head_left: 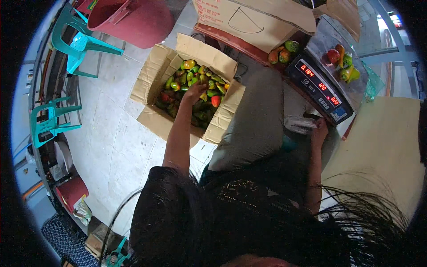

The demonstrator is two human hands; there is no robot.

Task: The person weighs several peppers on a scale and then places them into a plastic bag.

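Note:
My left hand [194,92] reaches down into an open cardboard box [144,80] of bell peppers [190,76], green, orange and red. Its fingers are bent together among the peppers; what they grip, if anything, I cannot make out. On the other side of my leg, my right hand [319,131] is closed on crumpled clear plastic [300,125] that looks like a bag. Just beyond that hand stands a digital scale [316,89] with lit red figures. Several red, orange and green peppers [348,71] lie on the scale's pan [327,36].
Another cardboard box [249,22] at the far side has a few peppers [283,52] by its corner. A large red tub [147,22] and teal plastic chairs [80,44] stand to the left on the tiled floor [104,129]. A flat cardboard sheet [382,142] lies at the right.

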